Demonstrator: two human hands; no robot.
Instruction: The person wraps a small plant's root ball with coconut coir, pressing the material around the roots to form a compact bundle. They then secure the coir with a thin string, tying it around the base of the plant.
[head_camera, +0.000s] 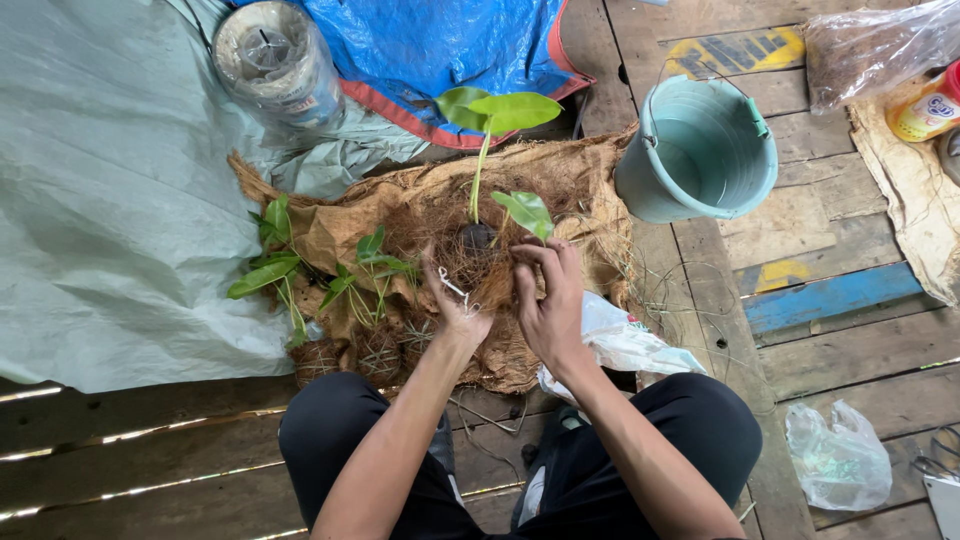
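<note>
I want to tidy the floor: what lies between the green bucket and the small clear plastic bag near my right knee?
Only bare wooden planks, one painted blue, between the bucket and the bag, in the head view.

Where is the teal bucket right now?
In the head view the teal bucket stands on the wooden floor at upper right, beside the right edge of the coconut-fibre mat, beyond the right hand.

Soft even daylight, sharp focus, slight wide-angle edge distortion
</note>
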